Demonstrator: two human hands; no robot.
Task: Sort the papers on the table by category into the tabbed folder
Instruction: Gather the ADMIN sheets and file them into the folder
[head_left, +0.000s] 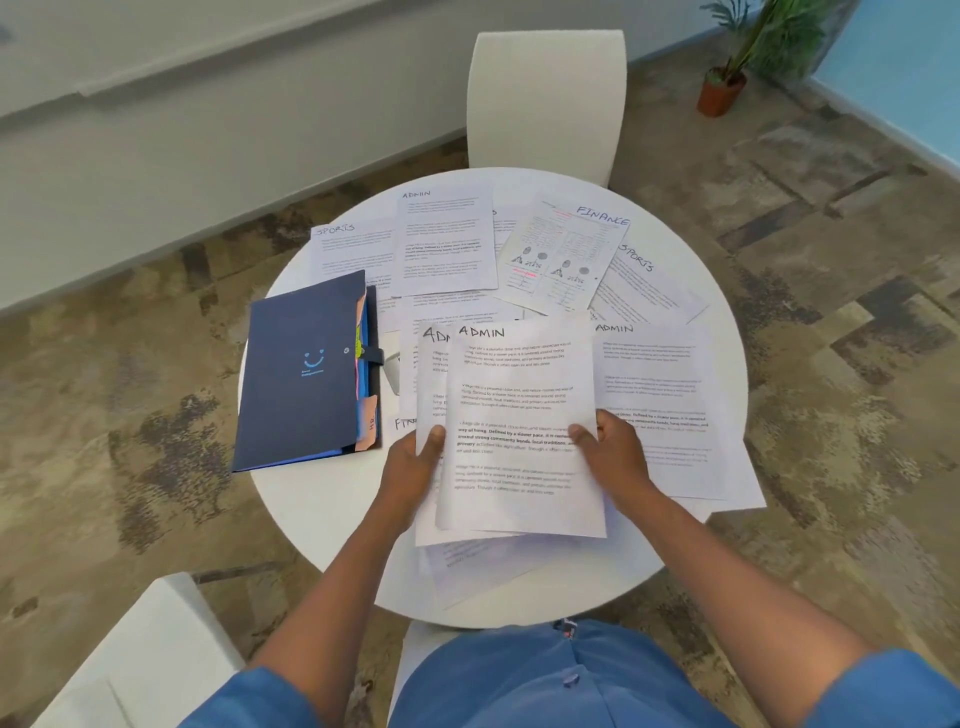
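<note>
Between hands (511, 457), flat rectangular papers (519, 395)

Sheets headed ADMIN (522, 415), FINANCE (563, 254), SPORTS (345, 249).

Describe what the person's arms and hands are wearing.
The left hand and right hand are bare: no gloves, and no rings, watch or bracelets show. The forearms are uncovered too. Short blue sleeves begin near the bottom corners of the picture, part of a blue buttoned top with a small button showing at its front.
</note>
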